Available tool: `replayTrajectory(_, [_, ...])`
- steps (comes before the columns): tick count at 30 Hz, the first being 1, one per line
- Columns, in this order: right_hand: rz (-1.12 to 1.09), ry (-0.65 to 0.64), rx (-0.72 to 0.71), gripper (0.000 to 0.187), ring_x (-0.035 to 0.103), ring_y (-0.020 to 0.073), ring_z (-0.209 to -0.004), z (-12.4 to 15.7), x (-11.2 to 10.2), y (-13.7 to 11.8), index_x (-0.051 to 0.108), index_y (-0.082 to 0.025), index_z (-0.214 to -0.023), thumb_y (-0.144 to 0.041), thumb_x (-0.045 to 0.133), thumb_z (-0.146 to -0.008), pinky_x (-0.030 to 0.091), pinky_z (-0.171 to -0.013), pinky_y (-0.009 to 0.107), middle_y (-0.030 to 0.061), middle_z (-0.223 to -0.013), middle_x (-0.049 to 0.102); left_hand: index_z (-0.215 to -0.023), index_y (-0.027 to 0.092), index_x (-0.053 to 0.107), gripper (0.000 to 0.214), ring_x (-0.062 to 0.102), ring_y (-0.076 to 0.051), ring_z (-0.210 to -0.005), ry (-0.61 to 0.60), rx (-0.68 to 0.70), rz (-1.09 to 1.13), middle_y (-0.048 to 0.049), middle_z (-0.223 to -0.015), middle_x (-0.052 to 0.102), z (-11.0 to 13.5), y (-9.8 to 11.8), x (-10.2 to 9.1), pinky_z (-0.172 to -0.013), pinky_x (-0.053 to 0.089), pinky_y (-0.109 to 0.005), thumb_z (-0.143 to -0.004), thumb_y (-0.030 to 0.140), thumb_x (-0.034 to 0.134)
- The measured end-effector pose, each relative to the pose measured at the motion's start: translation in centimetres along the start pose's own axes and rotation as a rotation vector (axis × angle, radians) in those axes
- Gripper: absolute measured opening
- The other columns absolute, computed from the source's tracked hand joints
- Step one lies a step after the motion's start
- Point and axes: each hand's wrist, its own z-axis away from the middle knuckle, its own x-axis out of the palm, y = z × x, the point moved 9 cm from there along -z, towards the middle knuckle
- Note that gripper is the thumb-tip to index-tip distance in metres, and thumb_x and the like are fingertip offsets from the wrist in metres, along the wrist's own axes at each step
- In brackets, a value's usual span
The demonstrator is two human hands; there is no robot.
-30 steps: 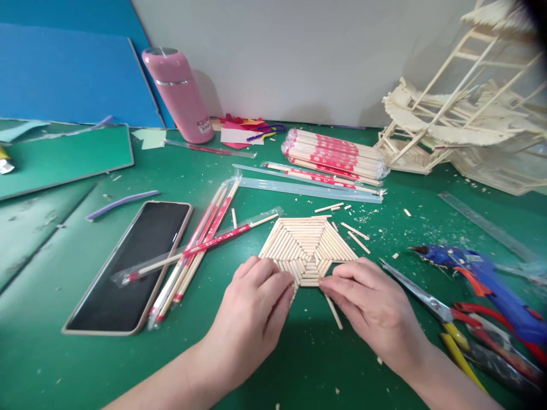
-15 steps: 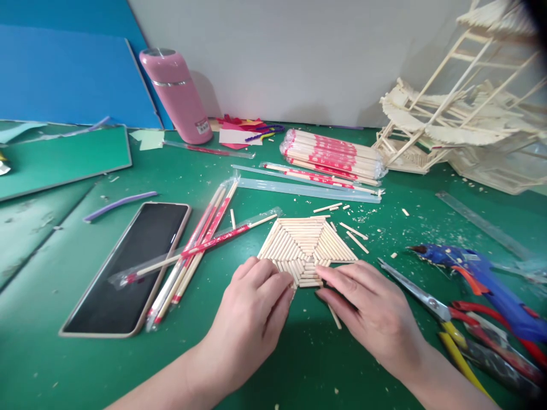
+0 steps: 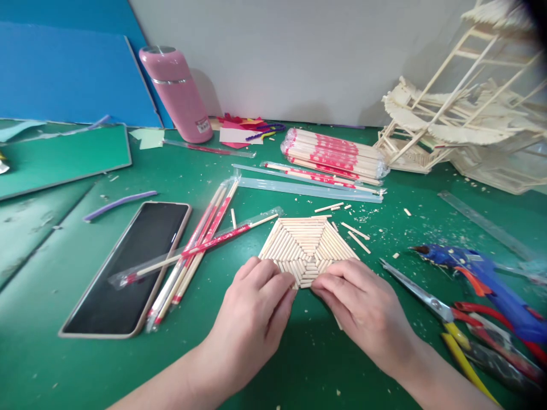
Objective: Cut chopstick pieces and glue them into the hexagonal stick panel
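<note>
A flat hexagonal panel of cut wooden sticks [image 3: 304, 236], laid in rings round a small centre gap, lies on the green table. My left hand [image 3: 256, 307] is closed at the panel's lower left edge, fingertips pressed together on it. At the lower right edge my right hand [image 3: 363, 302] pinches the panel's border with thumb and forefinger; whether a separate stick is between them is hidden. The end of a loose stick [image 3: 340, 326] shows under my right hand. Short cut sticks [image 3: 355, 230] lie just beyond the panel's upper right side.
Wrapped chopsticks [image 3: 200, 242] partly cross a phone [image 3: 132, 267] on the left. Scissors [image 3: 421, 293], pliers [image 3: 499, 330] and a blue glue gun [image 3: 474, 270] lie right. Behind stand a pink flask [image 3: 177, 94], a chopstick bundle [image 3: 335, 154] and a stick-built model [image 3: 448, 119].
My right thumb and forefinger have come together and shifted slightly left along the panel's lower edge. My left hand stays nearly where it was.
</note>
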Motion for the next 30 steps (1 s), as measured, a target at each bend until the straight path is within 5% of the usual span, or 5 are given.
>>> replayTrajectory(30, [0.046,0.018,0.044,0.012,0.052,0.0149,-0.072,0.24,0.43,0.03,0.062,-0.018,-0.084,-0.016,0.05,-0.086,0.042,-0.066,0.029,0.0034,-0.075,0.056,-0.083,0.017,0.058,0.012,0.043,-0.018,-0.066,0.026,0.008,-0.045,-0.0044,-0.073,0.053,-0.04,0.45,-0.2,-0.06,0.037,-0.033,-0.084,0.016,0.046])
